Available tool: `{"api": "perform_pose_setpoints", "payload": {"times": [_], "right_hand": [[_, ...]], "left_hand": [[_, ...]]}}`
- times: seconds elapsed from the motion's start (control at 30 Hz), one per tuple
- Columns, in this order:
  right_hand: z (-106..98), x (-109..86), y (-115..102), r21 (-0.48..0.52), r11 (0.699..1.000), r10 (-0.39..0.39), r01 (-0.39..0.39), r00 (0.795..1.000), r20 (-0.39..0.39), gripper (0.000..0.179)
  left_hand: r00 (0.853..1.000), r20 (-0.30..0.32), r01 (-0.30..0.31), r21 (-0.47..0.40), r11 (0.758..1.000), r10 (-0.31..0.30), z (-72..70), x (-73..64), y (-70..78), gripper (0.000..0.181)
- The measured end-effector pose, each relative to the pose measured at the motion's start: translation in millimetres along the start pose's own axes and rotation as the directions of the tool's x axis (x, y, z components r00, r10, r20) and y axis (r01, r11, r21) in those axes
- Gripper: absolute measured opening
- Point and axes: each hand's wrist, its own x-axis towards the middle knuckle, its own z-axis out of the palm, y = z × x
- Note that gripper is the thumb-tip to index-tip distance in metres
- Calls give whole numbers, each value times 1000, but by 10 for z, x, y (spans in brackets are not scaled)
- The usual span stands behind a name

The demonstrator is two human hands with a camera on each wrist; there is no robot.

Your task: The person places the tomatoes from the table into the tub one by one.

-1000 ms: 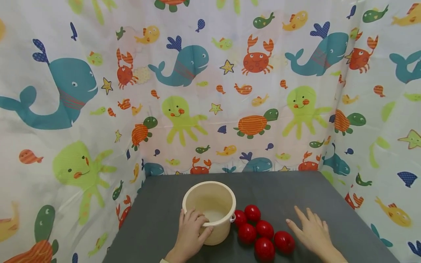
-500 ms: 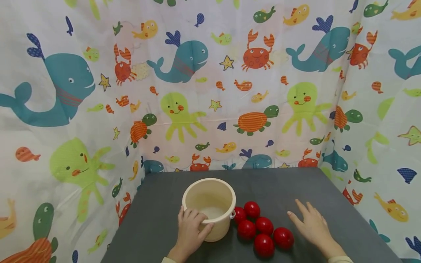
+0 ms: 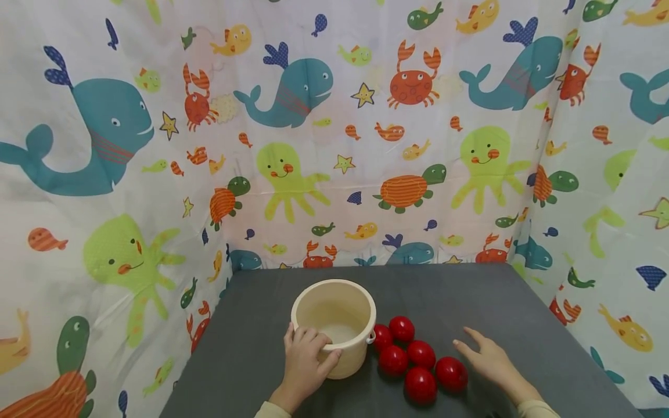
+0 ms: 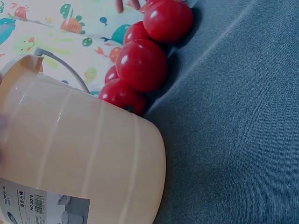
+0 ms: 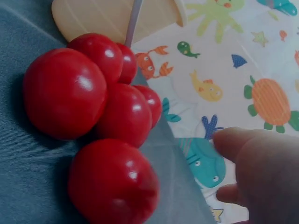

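Note:
A cream plastic bucket [image 3: 345, 360] stands upright on the dark table. My left hand [image 3: 305, 360] grips its near rim, fingers over the edge and thumb against the wall. Beside the bucket, to its right, lies a cluster of several glossy red round fruits [image 3: 420, 384]; whether apples or tomatoes I cannot tell. My right hand [image 3: 488, 357] is right of the cluster, apart from it, with fingers extended and nothing held. The right wrist view has the fruits [image 5: 65, 93] close up beside part of that hand [image 5: 268, 168]. A label [image 4: 42, 205] shows on the bucket [image 4: 84, 135] in the left wrist view.
A white curtain [image 3: 324, 203] printed with sea animals encloses the table [image 3: 444, 290] at the back and both sides. The bucket's thin handle [image 4: 65, 65] hangs on the side facing the fruits.
My right hand has shifted slightly left and toward me, nearer the fruits, with its fingers less spread in view. My left hand, the bucket and the fruits keep their places.

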Motion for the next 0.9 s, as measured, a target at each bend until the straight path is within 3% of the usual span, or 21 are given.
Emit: {"api": "perform_pose_setpoints", "payload": {"times": [0.17,0.4,0.57,0.9], "right_hand": [[141,-17,32,25,999,-30,28,997,64,71],[298,-15,27,168,982,63,-81,992,113,50],[370,-7,32,234,969,59,-84,992,112,45],[398,-37,26,423,897,107,-127,992,71,44]], "left_hand": [[1000,2,-3,-7,1000,3,-7,-11,0,23],[1000,3,-6,-14,1000,6,-7,-13,-2,22],[1000,-10,-8,-14,1000,8,-1,-28,-5,21],[999,-40,-19,-2,1000,19,15,-51,-20,21]]}}
